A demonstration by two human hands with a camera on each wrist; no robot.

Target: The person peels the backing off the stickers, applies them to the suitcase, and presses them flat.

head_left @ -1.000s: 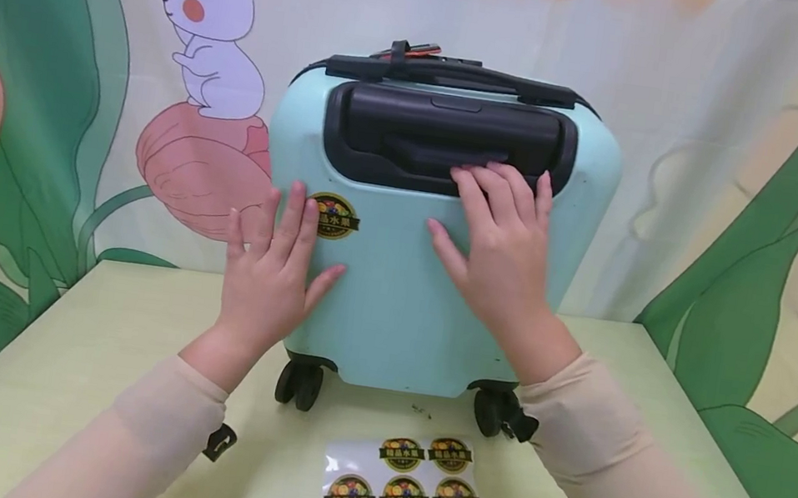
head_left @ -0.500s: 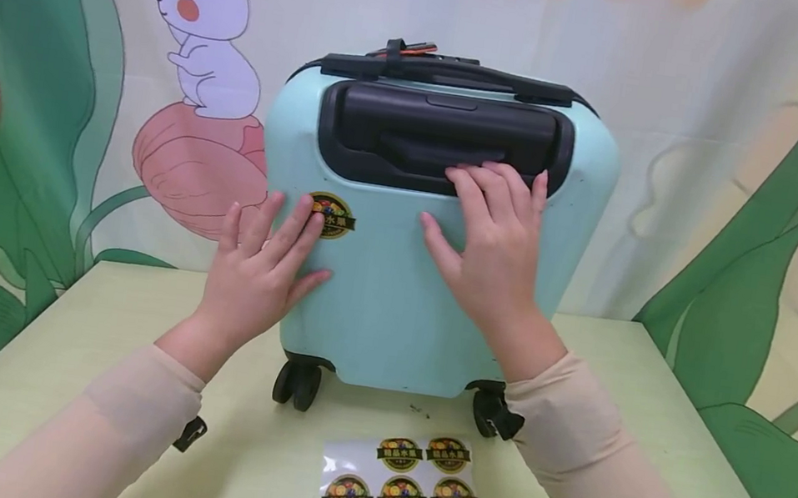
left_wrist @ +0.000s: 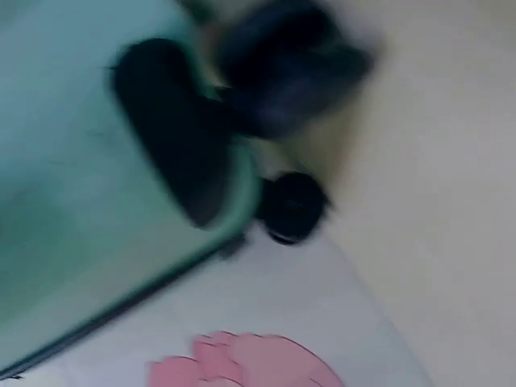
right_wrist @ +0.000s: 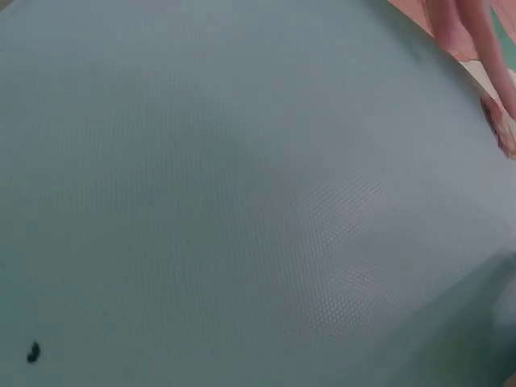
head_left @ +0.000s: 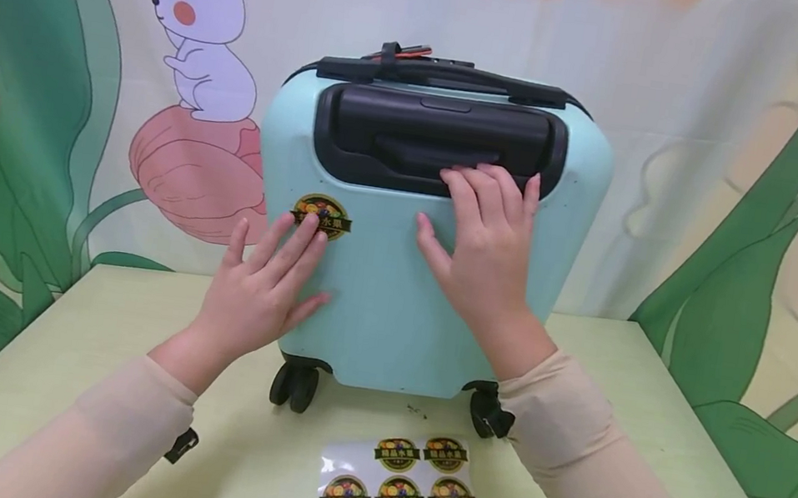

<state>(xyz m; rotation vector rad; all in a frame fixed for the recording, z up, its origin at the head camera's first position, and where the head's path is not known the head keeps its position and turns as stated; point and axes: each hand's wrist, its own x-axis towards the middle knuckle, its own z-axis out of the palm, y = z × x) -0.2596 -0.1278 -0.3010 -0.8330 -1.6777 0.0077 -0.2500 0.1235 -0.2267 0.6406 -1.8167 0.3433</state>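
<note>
A mint-green suitcase (head_left: 384, 306) stands upright on its wheels, with a black recessed handle panel (head_left: 444, 133) near its top. On its upper left face sits a round black-and-gold fruit sticker (head_left: 332, 208). My left hand (head_left: 252, 301) lies with straight, spread fingers over the sticker's lower part, fingertips right at it. My right hand (head_left: 489, 252) rests on the suitcase, its fingertips at the lower edge of the handle panel and the thumb on the green shell. In the left wrist view the suitcase's wheels (left_wrist: 294, 208) show blurred. The right wrist view is mostly filled by the green shell (right_wrist: 226, 201).
A sheet of several matching stickers (head_left: 401, 485) lies on the pale table (head_left: 88, 368) in front of the suitcase. One spot on the sheet has no sticker. Behind stands a cloth backdrop (head_left: 693, 86) printed with a rabbit and plants.
My left hand has moved down across the sticker, uncovering its left and upper parts, with the fingers spread. My right hand has stayed at the handle panel; the view has shifted slightly.
</note>
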